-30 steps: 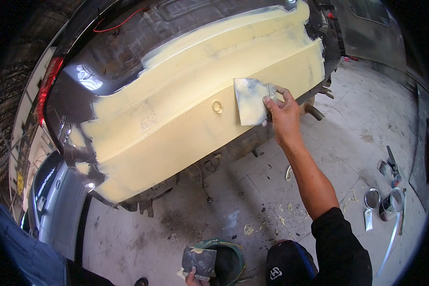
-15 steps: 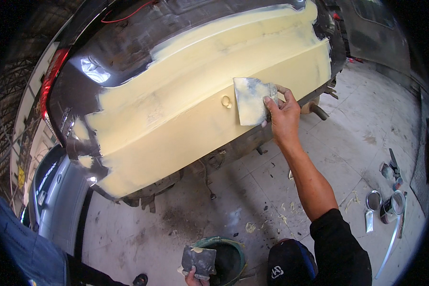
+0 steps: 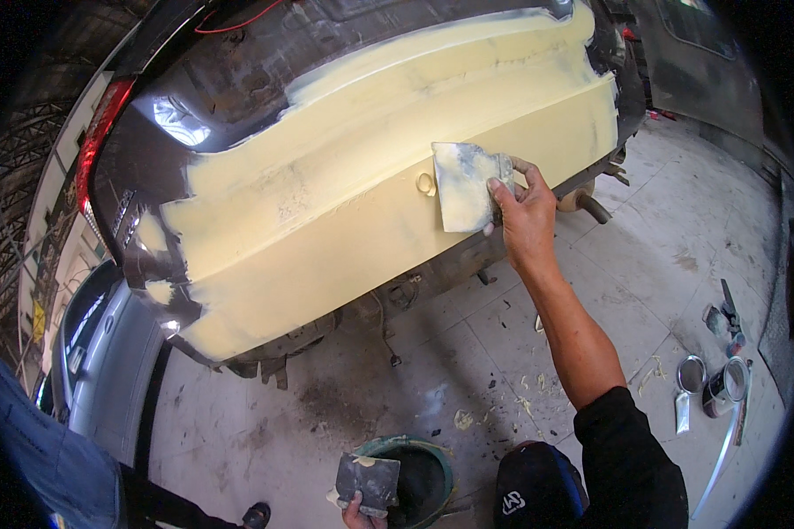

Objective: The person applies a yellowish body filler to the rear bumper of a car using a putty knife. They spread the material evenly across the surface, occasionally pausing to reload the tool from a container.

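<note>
The rear panel of a dark car (image 3: 326, 238) is coated with smooth pale-yellow body filler, its borders ragged. My right hand (image 3: 529, 216) is closed on a flat, thin filler spreader (image 3: 463, 189) smeared with yellow and grey, held by its right edge with the thumb on the near face. The spreader overlaps the lower coated panel; whether it touches is unclear. Just left of it shows a small ring-shaped mark (image 3: 425, 183). At the bottom, my left hand (image 3: 360, 515) pinches a dark grey, squarish plate (image 3: 370, 481) with yellow filler on its edges.
A green-rimmed bucket (image 3: 450, 480) stands beside the left hand. An exhaust pipe (image 3: 591, 205) juts out under the car. Open cans (image 3: 725, 386) and tools (image 3: 729, 306) lie on the right floor. Someone in blue denim (image 3: 62, 450) is at left, near a silver car (image 3: 119, 361).
The car has shifted slightly right in view, while my right hand and spreader keep their place in the picture. The ring mark now sits closer to the spreader's edge. Both grips are unchanged.
</note>
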Action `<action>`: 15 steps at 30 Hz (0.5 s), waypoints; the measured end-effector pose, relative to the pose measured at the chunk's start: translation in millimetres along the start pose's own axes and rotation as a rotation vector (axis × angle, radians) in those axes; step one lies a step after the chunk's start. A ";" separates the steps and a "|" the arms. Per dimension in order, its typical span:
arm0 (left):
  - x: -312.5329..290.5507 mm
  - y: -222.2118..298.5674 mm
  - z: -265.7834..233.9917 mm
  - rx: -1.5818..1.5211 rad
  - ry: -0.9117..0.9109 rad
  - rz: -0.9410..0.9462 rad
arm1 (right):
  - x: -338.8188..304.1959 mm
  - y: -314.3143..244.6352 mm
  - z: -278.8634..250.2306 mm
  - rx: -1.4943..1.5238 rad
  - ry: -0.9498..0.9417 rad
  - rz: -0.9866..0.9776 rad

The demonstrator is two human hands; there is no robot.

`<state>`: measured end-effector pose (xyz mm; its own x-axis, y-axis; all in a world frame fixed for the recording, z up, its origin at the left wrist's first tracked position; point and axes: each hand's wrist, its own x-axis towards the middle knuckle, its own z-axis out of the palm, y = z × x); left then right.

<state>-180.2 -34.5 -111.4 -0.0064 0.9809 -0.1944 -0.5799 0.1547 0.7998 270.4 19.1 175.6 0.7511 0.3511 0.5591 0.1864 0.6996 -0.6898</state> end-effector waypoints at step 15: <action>-0.7 1.7 -5.0 -0.010 -0.015 -0.002 | -3.5 3.4 7.2 0.023 -0.016 -0.007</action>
<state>-185.2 -35.5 -112.7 0.0069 0.9824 -0.1869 -0.5881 0.1552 0.7938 263.8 24.7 174.6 0.7392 0.3559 0.5718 0.1772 0.7163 -0.6749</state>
